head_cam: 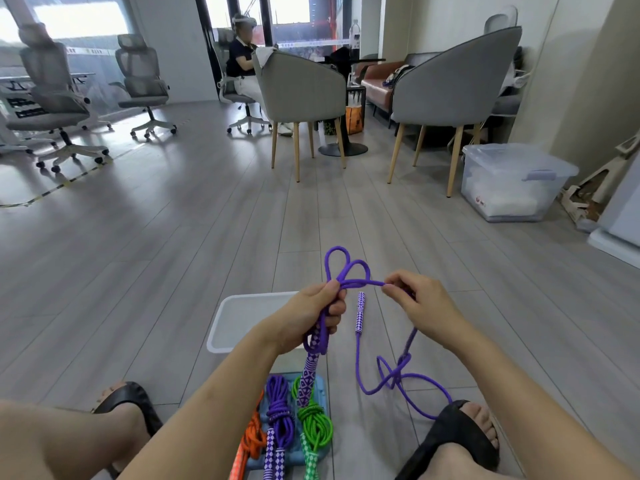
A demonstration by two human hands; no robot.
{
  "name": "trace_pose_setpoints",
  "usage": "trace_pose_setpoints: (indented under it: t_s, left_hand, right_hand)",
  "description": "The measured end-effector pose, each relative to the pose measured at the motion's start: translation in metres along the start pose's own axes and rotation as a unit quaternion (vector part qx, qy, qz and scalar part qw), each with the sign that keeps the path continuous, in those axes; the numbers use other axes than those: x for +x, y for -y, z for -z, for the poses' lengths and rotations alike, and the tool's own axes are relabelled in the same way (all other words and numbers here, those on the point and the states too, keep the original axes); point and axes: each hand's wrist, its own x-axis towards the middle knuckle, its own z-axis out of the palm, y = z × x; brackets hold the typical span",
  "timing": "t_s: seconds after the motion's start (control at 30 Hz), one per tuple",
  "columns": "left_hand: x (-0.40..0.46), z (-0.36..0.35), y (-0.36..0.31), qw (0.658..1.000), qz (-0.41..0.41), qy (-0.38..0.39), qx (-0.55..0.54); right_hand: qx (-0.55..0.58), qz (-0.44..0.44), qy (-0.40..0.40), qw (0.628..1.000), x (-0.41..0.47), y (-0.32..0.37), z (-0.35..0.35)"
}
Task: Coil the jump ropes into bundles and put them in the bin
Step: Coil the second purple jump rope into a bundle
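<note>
My left hand [313, 315] grips several folded loops of a purple jump rope [346, 270]; one patterned handle hangs below the fist. My right hand [414, 299] pinches a strand of the same rope, pulled sideways from the left fist. The rope's tail lies looped on the floor [398, 379], and its second handle [360, 311] hangs between my hands. A white bin [221, 332] stands on the floor behind my left wrist. In a blue tray [320, 386] near my legs lie an orange [252, 438], a purple [278, 410] and a green [313, 417] coiled rope.
My feet in black sandals [453, 434] rest on the grey plank floor either side of the tray. Two grey armchairs [450, 84] and a clear lidded storage box [512, 181] stand further back. A seated person [242, 64] and office chairs are at the far end.
</note>
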Motion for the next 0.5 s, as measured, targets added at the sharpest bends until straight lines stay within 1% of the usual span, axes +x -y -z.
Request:
trace_pose_setpoints:
  t_s: [0.1,0.17,0.23,0.3,0.4,0.47,0.5]
  left_hand:
    - [-0.001,0.010,0.000,0.996,-0.019,-0.020,-0.080]
    - [-0.001,0.013,0.002,0.995,-0.011,-0.030,-0.091]
    - [0.000,0.011,0.006,0.996,0.003,-0.057,-0.073]
    - [0.004,0.004,0.009,0.994,0.011,-0.097,-0.051]
    - [0.012,-0.007,0.015,0.986,-0.006,-0.156,-0.063]
    - [0.017,-0.013,0.019,0.980,-0.041,-0.182,-0.071]
    - [0.018,-0.016,0.021,0.977,-0.063,-0.191,-0.068]
  right_hand:
    - [0.022,-0.102,-0.066,0.992,-0.003,-0.026,-0.001]
    - [0.057,-0.165,-0.119,0.977,-0.004,-0.032,-0.005]
    - [0.106,-0.171,-0.156,0.967,-0.004,-0.027,-0.012]
    - [0.151,-0.166,-0.171,0.959,0.000,-0.013,-0.019]
    - [0.212,-0.180,-0.156,0.948,0.006,0.012,-0.034]
    - [0.262,-0.174,-0.133,0.940,0.007,0.026,-0.043]
    - [0.265,-0.167,-0.125,0.941,0.006,0.032,-0.048]
